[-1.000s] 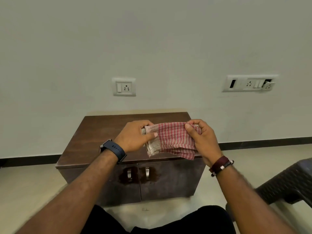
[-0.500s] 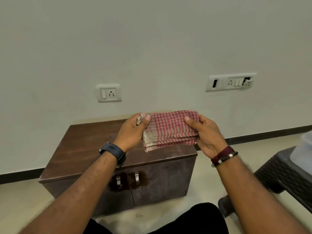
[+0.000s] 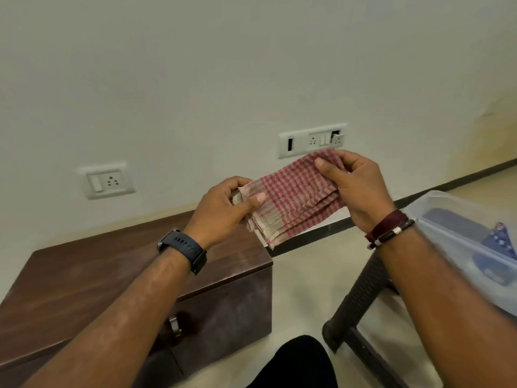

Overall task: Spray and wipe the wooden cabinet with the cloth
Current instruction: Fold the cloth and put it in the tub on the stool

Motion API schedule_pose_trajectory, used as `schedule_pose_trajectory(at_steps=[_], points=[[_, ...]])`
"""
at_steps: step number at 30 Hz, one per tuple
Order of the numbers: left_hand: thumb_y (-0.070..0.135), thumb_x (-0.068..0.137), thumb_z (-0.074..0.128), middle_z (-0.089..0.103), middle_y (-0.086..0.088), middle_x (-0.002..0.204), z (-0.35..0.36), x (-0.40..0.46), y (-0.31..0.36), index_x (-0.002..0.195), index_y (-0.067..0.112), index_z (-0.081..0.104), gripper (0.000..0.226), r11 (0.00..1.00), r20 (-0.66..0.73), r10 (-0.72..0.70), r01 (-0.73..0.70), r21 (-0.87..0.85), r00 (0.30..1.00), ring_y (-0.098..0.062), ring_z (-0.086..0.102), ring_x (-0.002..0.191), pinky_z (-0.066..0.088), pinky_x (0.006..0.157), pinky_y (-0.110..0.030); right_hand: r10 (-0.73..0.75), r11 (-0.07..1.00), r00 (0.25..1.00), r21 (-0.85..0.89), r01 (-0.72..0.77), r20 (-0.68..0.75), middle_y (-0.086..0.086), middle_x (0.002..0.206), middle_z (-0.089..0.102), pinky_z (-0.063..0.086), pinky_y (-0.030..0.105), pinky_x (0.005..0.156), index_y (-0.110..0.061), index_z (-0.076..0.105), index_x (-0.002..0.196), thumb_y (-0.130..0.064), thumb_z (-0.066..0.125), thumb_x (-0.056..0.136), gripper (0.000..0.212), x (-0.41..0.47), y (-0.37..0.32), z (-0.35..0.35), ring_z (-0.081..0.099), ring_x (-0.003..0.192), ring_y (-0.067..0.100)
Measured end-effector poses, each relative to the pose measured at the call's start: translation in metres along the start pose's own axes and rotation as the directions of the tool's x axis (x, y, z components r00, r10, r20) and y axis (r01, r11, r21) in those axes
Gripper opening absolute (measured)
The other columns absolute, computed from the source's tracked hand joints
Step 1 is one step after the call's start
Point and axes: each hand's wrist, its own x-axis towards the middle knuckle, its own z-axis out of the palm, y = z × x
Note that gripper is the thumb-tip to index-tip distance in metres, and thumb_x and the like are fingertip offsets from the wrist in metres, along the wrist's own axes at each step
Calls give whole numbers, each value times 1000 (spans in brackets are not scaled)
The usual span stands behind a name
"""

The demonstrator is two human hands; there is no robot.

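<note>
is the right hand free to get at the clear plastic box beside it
Probably not yet: the right hand pinches the checked cloth, as does the left hand. The plastic box sits close by, with nothing between.

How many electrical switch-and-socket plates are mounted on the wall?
2. A small socket plate sits at the left above the cabinet; a wider switchboard is to its right, its lower edge partly hidden behind the checked cloth.
</note>
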Motion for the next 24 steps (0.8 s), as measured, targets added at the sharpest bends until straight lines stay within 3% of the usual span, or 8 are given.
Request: schedule_pose_trajectory(at_steps=[7,11,13,17,19,24], points=[[20,95,65,76,-8,101,77,32,47,123,19,49,32,980,137,25,3,-199,990,-23,75,86,61,68,-32,-37,991,993,-135,22,-111,9,110,76,61,29,78,-13,73,116,-11,73,92,24,21,-45,-84,75,99,21],[16,96,63,76,-9,101,120,46,66,113,8,54,21,964,173,44,4,-266,984,-22,75,87,61,67,-30,-84,965,972,-260,25,-220,10,105,77,63,41,86,-15,75,108,-11,77,89,19,31,-62,-128,76,95,22],[17,96,64,75,-8,103,140,52,73,110,10,59,17,961,200,52,6,-277,978,-21,75,88,61,69,-30,-130,918,954,-395,13,-269,4,98,78,63,39,85,-19,77,103,-15,79,87,16,35,-70,-144,76,92,19],[15,94,66,72,-9,111,188,61,89,113,13,62,20,945,285,58,40,-325,957,-19,75,91,60,70,-27,-294,673,911,-739,-17,-289,-7,94,74,55,18,75,-25,77,105,-23,80,87,18,42,-86,-175,67,81,2],[11,92,69,71,-9,113,211,64,94,114,13,63,23,929,312,35,84,-360,949,-20,74,94,61,72,-27,-328,527,911,-849,-44,-250,-6,94,73,48,12,72,-24,78,105,-21,79,87,19,49,-89,-187,65,80,4],[9,84,77,72,-9,111,259,81,84,108,17,69,26,952,294,-44,129,-277,955,-20,74,93,63,77,-34,-291,157,944,-981,-113,-155,2,104,75,54,31,89,-21,78,103,-17,78,86,18,68,-78,-210,69,100,24]])
